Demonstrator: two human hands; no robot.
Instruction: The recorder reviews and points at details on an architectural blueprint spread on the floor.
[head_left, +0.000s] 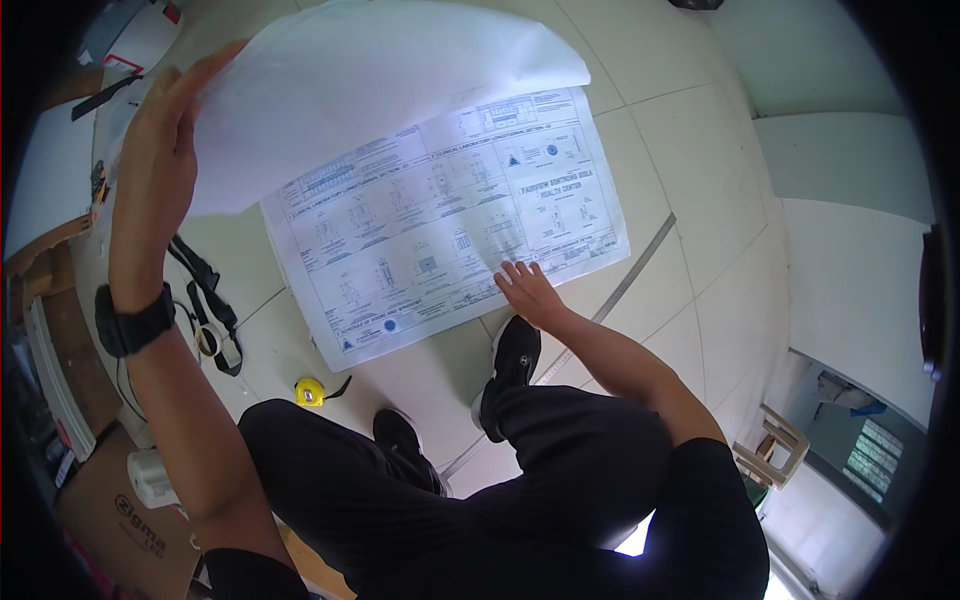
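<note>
A stack of large printed building plans (460, 225) lies on the tiled floor in front of my feet. Its top sheet (390, 70) is lifted and curls away to the far side, showing a blank white back. At the sheet's left edge my left hand (160, 150) is raised, fingers closed on the paper; the thumb's grip is partly hidden. My right hand (530, 293) rests with fingers apart on the near lower edge of the plans, holding nothing.
A yellow tape measure (309, 391) and a black strap (208, 300) lie at the left. A long metal strip (640, 262) runs along the floor past my black shoe (516, 352). A cardboard box (125, 515) stands lower left, a wooden frame (775, 448) lower right.
</note>
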